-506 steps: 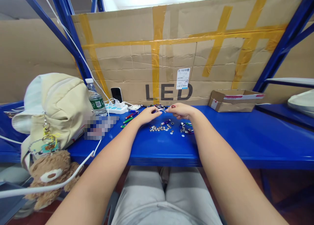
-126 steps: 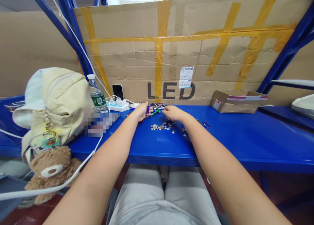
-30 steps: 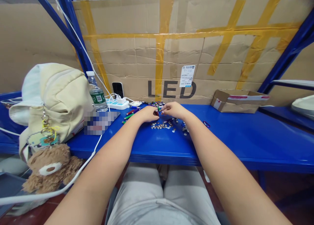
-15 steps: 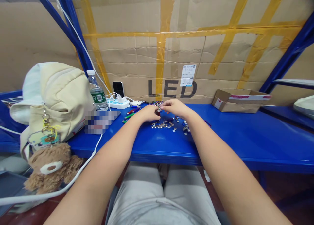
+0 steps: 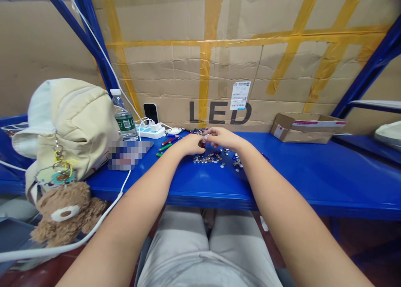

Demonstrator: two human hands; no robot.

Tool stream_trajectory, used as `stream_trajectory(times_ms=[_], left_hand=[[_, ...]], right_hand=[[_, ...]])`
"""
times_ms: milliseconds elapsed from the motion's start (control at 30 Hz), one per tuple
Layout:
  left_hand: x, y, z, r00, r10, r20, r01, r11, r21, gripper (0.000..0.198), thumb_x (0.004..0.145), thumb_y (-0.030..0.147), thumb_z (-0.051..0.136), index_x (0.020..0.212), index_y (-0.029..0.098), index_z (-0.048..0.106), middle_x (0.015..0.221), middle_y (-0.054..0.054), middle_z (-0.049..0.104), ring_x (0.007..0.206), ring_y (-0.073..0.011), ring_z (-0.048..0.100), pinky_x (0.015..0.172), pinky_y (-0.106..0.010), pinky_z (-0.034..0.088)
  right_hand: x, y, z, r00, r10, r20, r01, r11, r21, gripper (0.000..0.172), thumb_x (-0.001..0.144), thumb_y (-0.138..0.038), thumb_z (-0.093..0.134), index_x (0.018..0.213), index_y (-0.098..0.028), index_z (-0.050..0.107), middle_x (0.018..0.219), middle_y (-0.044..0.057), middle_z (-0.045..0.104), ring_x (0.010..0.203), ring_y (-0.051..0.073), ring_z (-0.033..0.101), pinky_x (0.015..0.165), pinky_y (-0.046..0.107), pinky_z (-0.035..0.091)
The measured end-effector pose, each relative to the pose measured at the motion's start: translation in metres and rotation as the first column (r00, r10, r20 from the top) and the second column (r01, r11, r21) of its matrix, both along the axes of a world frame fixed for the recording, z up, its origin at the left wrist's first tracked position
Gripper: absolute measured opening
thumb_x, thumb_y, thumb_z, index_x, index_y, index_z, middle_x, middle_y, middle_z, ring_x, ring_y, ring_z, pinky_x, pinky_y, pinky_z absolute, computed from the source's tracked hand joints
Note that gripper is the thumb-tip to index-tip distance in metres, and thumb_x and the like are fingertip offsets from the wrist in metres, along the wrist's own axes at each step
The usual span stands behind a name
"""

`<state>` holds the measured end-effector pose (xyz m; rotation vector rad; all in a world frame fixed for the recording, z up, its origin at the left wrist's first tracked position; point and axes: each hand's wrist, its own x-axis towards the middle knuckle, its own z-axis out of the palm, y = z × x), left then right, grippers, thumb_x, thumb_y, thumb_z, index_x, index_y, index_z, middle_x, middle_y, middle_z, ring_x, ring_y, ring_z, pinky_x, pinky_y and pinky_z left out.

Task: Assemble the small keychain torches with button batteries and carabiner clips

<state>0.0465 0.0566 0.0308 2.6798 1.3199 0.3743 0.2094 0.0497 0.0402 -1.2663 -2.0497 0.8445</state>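
Note:
My left hand [image 5: 191,144] is closed around a small red tube [image 5: 204,145], most of it hidden by the fingers. Right beside it, my right hand [image 5: 222,137] has thumb and forefinger pinched at the tube's upper end. A tiny pale or silvery piece shows there, too small to name. Just below the hands, small round silver discs like button cells [image 5: 206,159] lie scattered on the blue tabletop [image 5: 203,184]. To the left of my left hand are several slim coloured tubes [image 5: 168,141], red, green and blue. More small metallic and blue pieces [image 5: 237,161] lie under my right forearm.
At the left stand a cream backpack [image 5: 81,120] with a teddy bear charm [image 5: 67,214], a water bottle [image 5: 125,118] and a white power strip [image 5: 150,130]. An open cardboard box [image 5: 308,130] sits at the back right. A taped cardboard panel [image 5: 175,78] closes off the back.
The fingers of my right hand have shifted slightly at the top of the tube, with a pale piece now showing there. My left hand stays in nearly the same place.

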Motion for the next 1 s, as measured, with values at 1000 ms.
stream_trajectory(times_ms=[1000], left_hand=[[-0.003, 0.007, -0.004, 0.997, 0.080, -0.018, -0.080, 0.997, 0.018, 0.019, 0.066, 0.024, 0.056, 0.083, 0.016, 0.060, 0.090, -0.005, 0.067, 0.078, -0.0175, 0.060, 0.065, -0.024, 0.043]], right_hand=[[0.042, 0.005, 0.006, 0.647, -0.077, 0.759, 0.198, 0.978, -0.070, 0.023, 0.067, -0.032, 0.067, 0.085, -0.018, 0.070, 0.081, 0.005, 0.069, 0.069, 0.017, 0.061, 0.056, 0.025, 0.043]])
